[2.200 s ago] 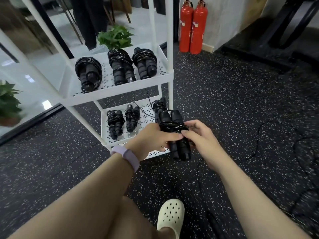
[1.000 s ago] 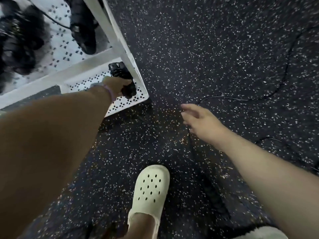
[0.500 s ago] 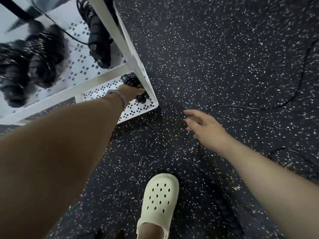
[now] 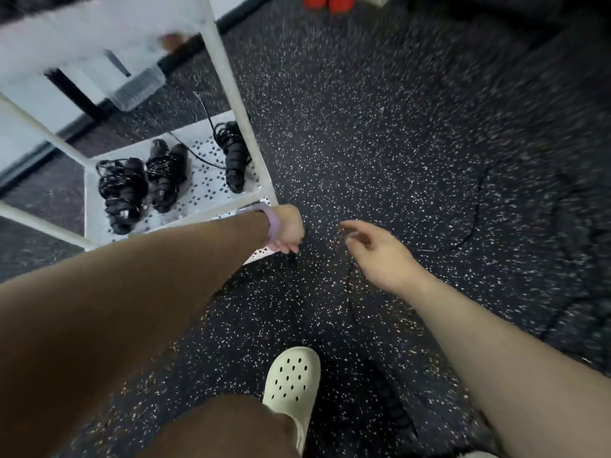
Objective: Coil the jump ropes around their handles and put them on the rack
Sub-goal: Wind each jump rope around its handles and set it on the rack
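Hands, the left hand (image 4: pixel 287 231) and right hand (image 4: pixel 380 249) at mid-frame, hang relaxed and empty, probably free for the loose rope (image 4: pixel 469 223) on the floor at right, since coiled ropes (image 4: pixel 122 193) fill the rack (image 4: pixel 231 94) at left.

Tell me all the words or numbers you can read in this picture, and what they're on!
None: no word or number can be read here.
Coiled jump ropes on the rack: black, no label that can be read.
Clog: plain with holes, no lettering visible.
Wristband: plain purple.
Red things at the top edge: cut off and blurred, nothing readable.
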`<action>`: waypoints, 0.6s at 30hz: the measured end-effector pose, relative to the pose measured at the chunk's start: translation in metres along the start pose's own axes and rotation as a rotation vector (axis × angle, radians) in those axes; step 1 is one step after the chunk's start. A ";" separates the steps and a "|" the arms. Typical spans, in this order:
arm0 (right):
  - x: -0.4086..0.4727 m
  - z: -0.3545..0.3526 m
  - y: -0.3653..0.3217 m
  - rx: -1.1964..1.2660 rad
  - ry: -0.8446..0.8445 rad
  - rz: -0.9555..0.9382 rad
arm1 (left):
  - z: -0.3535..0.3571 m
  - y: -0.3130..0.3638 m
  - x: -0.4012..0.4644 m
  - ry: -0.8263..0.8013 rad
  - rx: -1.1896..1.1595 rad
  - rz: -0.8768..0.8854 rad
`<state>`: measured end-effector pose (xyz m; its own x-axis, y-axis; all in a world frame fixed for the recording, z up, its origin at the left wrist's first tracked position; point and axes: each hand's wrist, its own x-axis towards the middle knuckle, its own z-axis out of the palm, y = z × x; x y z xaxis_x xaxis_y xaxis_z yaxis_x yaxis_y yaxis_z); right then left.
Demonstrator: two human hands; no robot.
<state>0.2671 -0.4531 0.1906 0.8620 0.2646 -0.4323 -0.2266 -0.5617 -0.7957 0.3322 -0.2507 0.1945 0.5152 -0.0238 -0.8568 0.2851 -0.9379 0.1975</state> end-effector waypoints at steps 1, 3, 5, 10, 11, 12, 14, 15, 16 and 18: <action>-0.010 -0.008 -0.007 -0.040 0.021 -0.026 | -0.001 0.011 -0.009 0.050 -0.025 0.028; -0.032 -0.025 -0.020 -0.104 0.063 -0.059 | -0.003 0.040 -0.039 0.274 0.012 0.137; -0.056 -0.044 -0.031 -0.110 0.102 -0.078 | -0.007 0.069 -0.066 0.421 0.054 0.257; -0.131 -0.102 -0.027 0.256 0.350 0.024 | 0.005 0.120 -0.122 0.475 0.013 0.495; -0.147 -0.110 -0.021 0.341 0.407 0.047 | 0.010 0.129 -0.130 0.471 0.045 0.532; -0.164 -0.116 -0.015 0.390 0.449 0.059 | 0.016 0.137 -0.134 0.470 0.066 0.548; -0.192 -0.126 0.000 0.426 0.486 0.076 | 0.030 0.149 -0.136 0.482 0.082 0.544; -0.205 -0.131 0.008 0.421 0.490 0.091 | 0.041 0.155 -0.136 0.496 0.081 0.541; -0.216 -0.138 0.015 0.403 0.486 0.103 | 0.054 0.159 -0.136 0.523 0.068 0.548; -0.235 -0.155 0.026 0.365 0.475 0.118 | 0.080 0.165 -0.137 0.579 0.066 0.574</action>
<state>0.1293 -0.6513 0.3369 0.9107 -0.2088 -0.3563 -0.4008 -0.2386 -0.8845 0.2441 -0.4300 0.3068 0.9076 -0.3406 -0.2453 -0.1885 -0.8530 0.4867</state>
